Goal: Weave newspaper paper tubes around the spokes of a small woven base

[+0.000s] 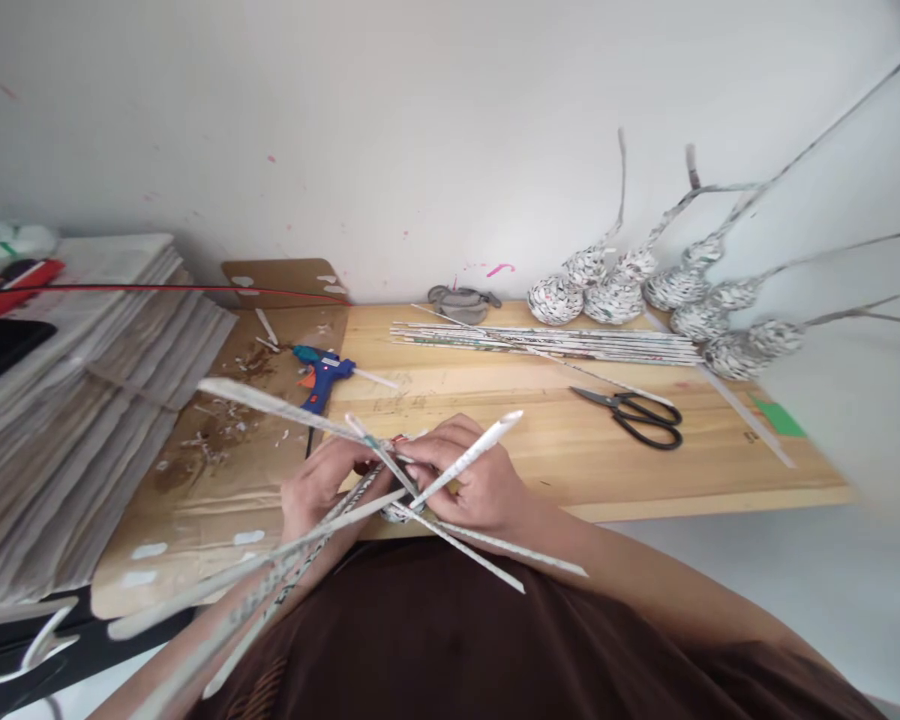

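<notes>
Near the front edge of the table, close to my body, my left hand [319, 485] and my right hand [476, 470] work at a small weave of rolled newspaper tubes [461, 458]. Its tubes spread outward in several directions, some toward me on the left, others to the right. My right hand's fingers are closed on the tubes at the centre. On the other side, my left hand curls around the weave, its fingertips partly hidden. A small woven part [397, 512] shows below the crossing; the rest is covered by hands and tubes.
A blue glue gun [328, 378] lies on cardboard [195, 510] with paper scraps. Black scissors [634, 412], a bundle of paper tubes [570, 342] and a grey pouch [461, 304] lie beyond. Several woven gourd shapes [615, 297] stand right; stacked newspapers [82, 430] left.
</notes>
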### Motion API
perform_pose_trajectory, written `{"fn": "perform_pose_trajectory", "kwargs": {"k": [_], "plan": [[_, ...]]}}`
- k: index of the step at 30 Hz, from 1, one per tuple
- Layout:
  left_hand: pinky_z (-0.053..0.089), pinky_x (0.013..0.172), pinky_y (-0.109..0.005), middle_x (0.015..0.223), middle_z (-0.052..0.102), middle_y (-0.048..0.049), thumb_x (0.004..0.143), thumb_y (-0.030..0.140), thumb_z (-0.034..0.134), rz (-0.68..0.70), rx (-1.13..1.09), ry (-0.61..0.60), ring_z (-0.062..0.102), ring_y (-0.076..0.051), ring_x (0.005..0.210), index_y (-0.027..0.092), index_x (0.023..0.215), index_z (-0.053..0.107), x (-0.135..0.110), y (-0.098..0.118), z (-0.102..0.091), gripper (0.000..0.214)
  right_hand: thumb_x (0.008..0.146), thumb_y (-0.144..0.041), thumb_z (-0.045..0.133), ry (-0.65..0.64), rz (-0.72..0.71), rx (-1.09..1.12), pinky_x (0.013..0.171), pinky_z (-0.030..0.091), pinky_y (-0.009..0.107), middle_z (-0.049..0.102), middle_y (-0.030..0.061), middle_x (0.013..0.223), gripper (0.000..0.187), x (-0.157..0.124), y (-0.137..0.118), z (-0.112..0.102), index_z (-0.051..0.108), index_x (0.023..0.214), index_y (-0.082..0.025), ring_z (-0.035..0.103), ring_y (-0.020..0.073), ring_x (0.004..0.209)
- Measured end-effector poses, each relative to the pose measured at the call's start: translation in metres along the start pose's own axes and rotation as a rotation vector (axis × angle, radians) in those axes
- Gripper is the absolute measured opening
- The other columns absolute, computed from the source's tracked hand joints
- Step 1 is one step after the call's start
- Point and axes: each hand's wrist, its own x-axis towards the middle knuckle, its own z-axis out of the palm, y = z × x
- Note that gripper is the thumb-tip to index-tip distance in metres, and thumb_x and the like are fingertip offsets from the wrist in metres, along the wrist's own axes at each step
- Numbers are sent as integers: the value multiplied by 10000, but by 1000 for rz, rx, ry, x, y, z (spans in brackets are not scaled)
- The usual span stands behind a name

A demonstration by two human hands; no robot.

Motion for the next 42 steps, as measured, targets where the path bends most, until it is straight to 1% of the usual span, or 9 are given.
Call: {"fn": "perform_pose_trajectory", "kwargs": {"k": [5, 9, 15, 18, 22, 26, 31, 35, 42], "plan": [[605, 732, -318, 930, 777, -28, 841, 302, 750, -192, -170, -29, 737, -191, 781, 240, 1290, 582, 4, 7, 4, 483, 804, -66, 623, -43, 24, 46, 919, 532, 353, 788, 26, 1094, 420, -4, 5, 2, 711, 1159, -273, 709, 197, 962], [591, 794, -344, 950, 760, -46, 883, 271, 706, -8, -121, -36, 717, -200, 836, 241, 1048, 743, 9, 11, 1, 172, 783, -49, 627, -22, 79, 107, 921, 532, 358, 793, 14, 1012, 410, -2, -2, -1, 714, 1118, -269, 709, 190, 911], [580, 741, -335, 874, 736, -29, 835, 206, 751, 94, -163, 7, 696, -198, 792, 254, 943, 750, 16, 3, -6, 118, 866, -182, 656, -55, 223, 227, 867, 552, 344, 768, 52, 985, 212, 7, -12, -22, 710, 1065, -230, 689, 200, 943], [577, 757, -336, 889, 746, -22, 797, 172, 779, 98, -159, 93, 698, -190, 792, 242, 927, 747, 24, -5, -9, 151, 911, -242, 643, -15, 271, 110, 780, 546, 332, 767, 52, 948, 121, 13, 9, -40, 720, 1003, -226, 692, 196, 878], [578, 785, -335, 872, 742, -7, 780, 178, 791, 40, -286, 222, 704, -187, 834, 230, 892, 741, 42, -17, -12, 133, 901, -273, 625, 22, 375, -294, 765, 524, 381, 772, 61, 835, 145, 24, 63, -64, 741, 833, -221, 693, 239, 806], [597, 779, -334, 880, 749, -27, 791, 139, 773, 56, -400, 263, 713, -184, 830, 221, 894, 743, 62, -21, -17, 135, 866, -266, 580, 21, 425, -494, 773, 522, 415, 797, 78, 876, 218, 34, 102, -80, 790, 899, -220, 706, 275, 800], [609, 797, -354, 871, 754, -42, 780, 148, 786, -46, -524, 210, 735, -200, 845, 195, 839, 735, 88, -18, -23, 91, 830, -322, 590, 42, 493, -510, 781, 524, 395, 800, 69, 831, 235, 40, 111, -80, 802, 850, -222, 723, 281, 809], [601, 701, -344, 777, 759, -30, 749, 171, 821, -3, -612, 220, 729, -192, 736, 211, 750, 723, 109, -25, -22, 106, 804, -315, 571, 48, 529, -487, 748, 519, 366, 794, 63, 818, 239, 40, 110, -69, 788, 835, -219, 721, 263, 790], [583, 703, -291, 781, 754, -36, 691, 212, 882, -38, -908, -13, 715, -167, 744, 195, 726, 716, 133, -47, -22, 170, 801, -295, 528, 48, 575, -477, 652, 475, 335, 758, 67, 780, 274, 32, 116, -72, 775, 879, -203, 656, 227, 673]]}}
